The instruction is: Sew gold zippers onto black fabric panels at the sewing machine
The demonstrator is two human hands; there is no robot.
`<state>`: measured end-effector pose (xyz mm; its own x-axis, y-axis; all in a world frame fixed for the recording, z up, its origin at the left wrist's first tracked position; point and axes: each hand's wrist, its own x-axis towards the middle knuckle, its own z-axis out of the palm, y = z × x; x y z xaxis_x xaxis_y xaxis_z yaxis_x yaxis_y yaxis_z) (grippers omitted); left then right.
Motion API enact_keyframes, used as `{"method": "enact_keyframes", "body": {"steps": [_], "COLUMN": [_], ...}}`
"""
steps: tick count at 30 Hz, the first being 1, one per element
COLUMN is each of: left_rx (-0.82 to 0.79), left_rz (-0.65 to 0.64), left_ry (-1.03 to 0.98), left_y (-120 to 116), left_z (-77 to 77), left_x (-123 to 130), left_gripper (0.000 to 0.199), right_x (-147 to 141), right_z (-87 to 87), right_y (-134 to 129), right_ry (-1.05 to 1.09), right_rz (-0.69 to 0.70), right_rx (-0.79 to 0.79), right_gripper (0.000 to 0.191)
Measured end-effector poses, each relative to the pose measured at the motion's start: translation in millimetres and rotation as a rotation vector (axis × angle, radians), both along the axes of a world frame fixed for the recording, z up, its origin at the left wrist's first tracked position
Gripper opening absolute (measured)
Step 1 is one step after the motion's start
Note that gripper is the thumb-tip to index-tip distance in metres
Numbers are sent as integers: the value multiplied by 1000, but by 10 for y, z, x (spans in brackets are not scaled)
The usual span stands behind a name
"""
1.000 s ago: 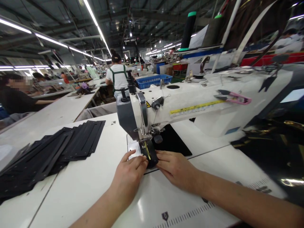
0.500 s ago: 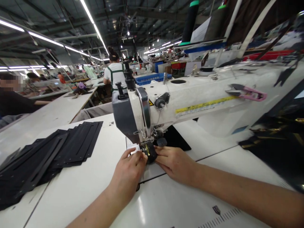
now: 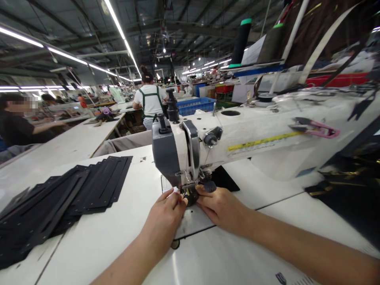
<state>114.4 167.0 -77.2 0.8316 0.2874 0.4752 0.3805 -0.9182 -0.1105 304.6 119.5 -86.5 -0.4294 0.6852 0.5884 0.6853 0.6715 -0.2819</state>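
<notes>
Between left hand (image 3: 164, 217) and right hand (image 3: 227, 206), each grip closed on its edge, the black piece (image 3: 190, 196) sits below the sewing machine (image 3: 252, 134); probably light, bendable, best held at both sides.

Long white ceiling tubes (image 3: 69, 55) give the light, dark roof (image 3: 89, 23) above them, soft bright glare on white desk (image 3: 118, 221), sides stretched by wide lens, right edge blurred, far background small and unclear
</notes>
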Motion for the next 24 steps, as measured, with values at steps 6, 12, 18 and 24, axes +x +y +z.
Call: {"method": "enact_keyframes", "body": {"steps": [6,12,18,24], "left_rx": [-39,-72,-87,-81], "left_rz": [8,15,-3,18], "left_ry": [11,13,-43,-45], "left_y": [7,26,43,42], "left_z": [47,51,0,-15], "left_x": [27,14,-20,-4], "left_gripper": [18,14,12,13], "right_x": [2,1,-5,-19], "right_z": [11,-8,-10,-16], "right_y": [15,46,54,60], "right_ry": [-20,-21,-22,-8], "right_rz": [-3,-21,-29,-8], "right_rx": [-1,-6,-6,-25], "right_gripper": [22,22,22,23]}}
